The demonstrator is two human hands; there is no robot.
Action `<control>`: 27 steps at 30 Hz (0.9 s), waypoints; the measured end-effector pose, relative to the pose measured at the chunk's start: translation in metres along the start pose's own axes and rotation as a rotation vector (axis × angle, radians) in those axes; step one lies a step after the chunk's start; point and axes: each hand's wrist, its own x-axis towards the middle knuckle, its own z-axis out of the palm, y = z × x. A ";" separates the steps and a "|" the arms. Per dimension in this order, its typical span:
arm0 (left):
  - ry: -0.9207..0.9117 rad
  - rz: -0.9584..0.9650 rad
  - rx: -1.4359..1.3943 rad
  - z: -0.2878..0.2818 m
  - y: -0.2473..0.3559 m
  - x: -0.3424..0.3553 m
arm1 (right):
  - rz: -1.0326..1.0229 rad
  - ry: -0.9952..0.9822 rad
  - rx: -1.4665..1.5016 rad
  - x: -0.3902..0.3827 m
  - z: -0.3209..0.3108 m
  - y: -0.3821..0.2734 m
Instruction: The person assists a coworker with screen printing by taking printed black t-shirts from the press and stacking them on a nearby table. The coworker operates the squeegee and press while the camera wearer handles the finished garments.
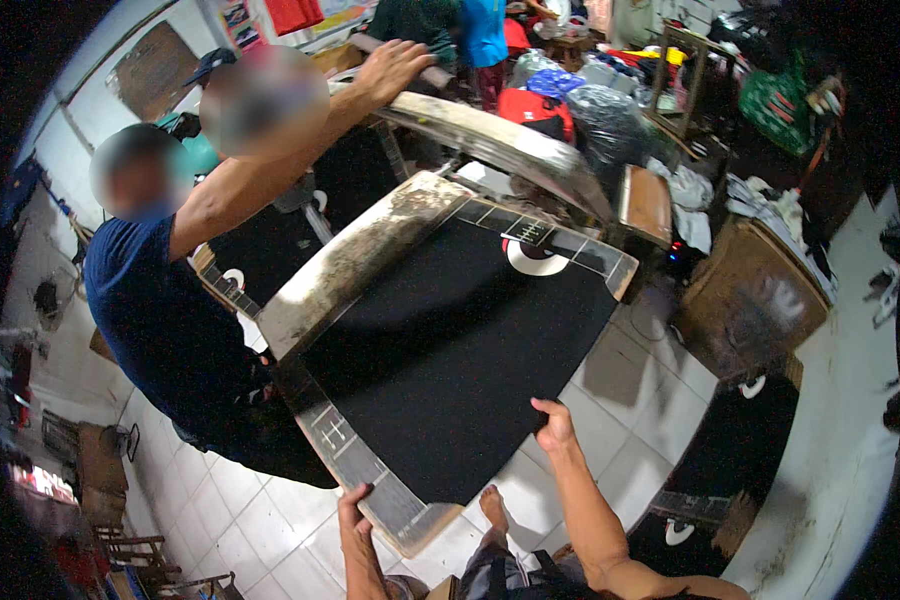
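Large flat board (435,520) spread with black cloth (450,370), slanted across the middle of the view above pale floor tiles (240,490), with one rounded corner close to a bare foot (492,508). Along the far left edge, a pale, stained side panel (360,255); at both ends, grey strips (370,468) ruled with white lines; near the far right corner, a white crescent-shaped piece (536,267). Underside hidden, so impossible to tell whether propped on something or carried outright.

Judging by breadth, probably bulky and fairly heavy for one hand: stiff in the board, soft in the cloth, likely to slip or crease if pinched by the fabric alone. Best taken by the hard rim, at well-separated points, with fingers beneath and thumbs on top.

Left hand (354,518) low at the near end, closed over the rim of the grey strip, with most fingers out of sight. Right hand (557,428) about midway along the right edge, closed on the board with thumb flat at the cloth's border and fingers curled below, partly hidden. Right forearm long and slanting up from the lower edge; left forearm short in view, nearly upright. At left, a co-worker (160,280) in a navy shirt, with one arm outstretched above the panel
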 end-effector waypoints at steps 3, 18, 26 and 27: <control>-0.025 0.028 0.190 0.017 -0.063 -0.077 | -0.094 0.071 -0.067 -0.088 -0.034 -0.058; -0.316 -0.411 0.370 0.118 -0.267 -0.256 | -0.484 0.491 -0.268 -0.367 -0.127 -0.299; -0.425 -0.201 1.671 0.150 -0.318 -0.186 | -0.588 0.834 -0.600 -0.357 -0.182 -0.321; -0.500 -0.186 1.575 0.169 -0.330 -0.174 | -0.586 0.862 -0.686 -0.353 -0.194 -0.316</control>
